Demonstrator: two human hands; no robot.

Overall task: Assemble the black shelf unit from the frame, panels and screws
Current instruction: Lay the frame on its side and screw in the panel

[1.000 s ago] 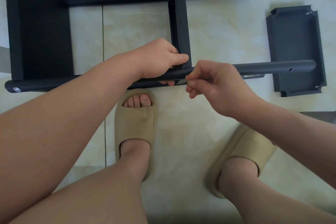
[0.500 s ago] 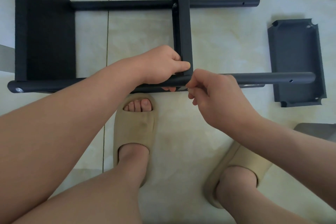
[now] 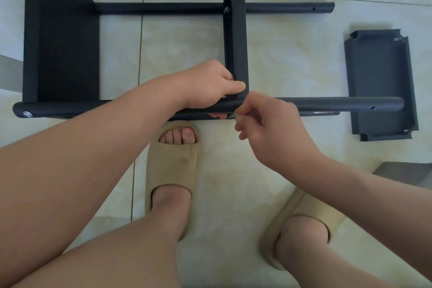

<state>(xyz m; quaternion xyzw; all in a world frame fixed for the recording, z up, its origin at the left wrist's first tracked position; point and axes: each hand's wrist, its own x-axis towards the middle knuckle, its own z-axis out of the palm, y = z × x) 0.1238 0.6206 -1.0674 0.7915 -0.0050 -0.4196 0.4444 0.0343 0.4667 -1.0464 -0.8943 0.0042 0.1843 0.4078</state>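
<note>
The black shelf frame lies on its side on the tiled floor. Its near tube [image 3: 327, 104] runs left to right, and a far tube [image 3: 163, 8] lies parallel behind it. One panel [image 3: 63, 49] is fixed at the left end; a middle panel [image 3: 236, 37] stands edge-on between the tubes. My left hand [image 3: 210, 86] grips the near tube where the middle panel meets it, thumb on the panel's corner. My right hand [image 3: 268, 126] pinches a small silvery screw or tool [image 3: 236, 116] against the tube at that joint; what it is stays unclear.
A loose black panel [image 3: 381, 84] lies flat on the floor at the right, under the near tube's end. My two feet in beige slippers [image 3: 174, 163] stand just before the frame. A grey object [image 3: 406, 174] pokes in at the right edge.
The view has tilted, so the frame sits lower in the picture. Both hands stay at the same joint; my right hand's fingers shifted slightly at the tube.
</note>
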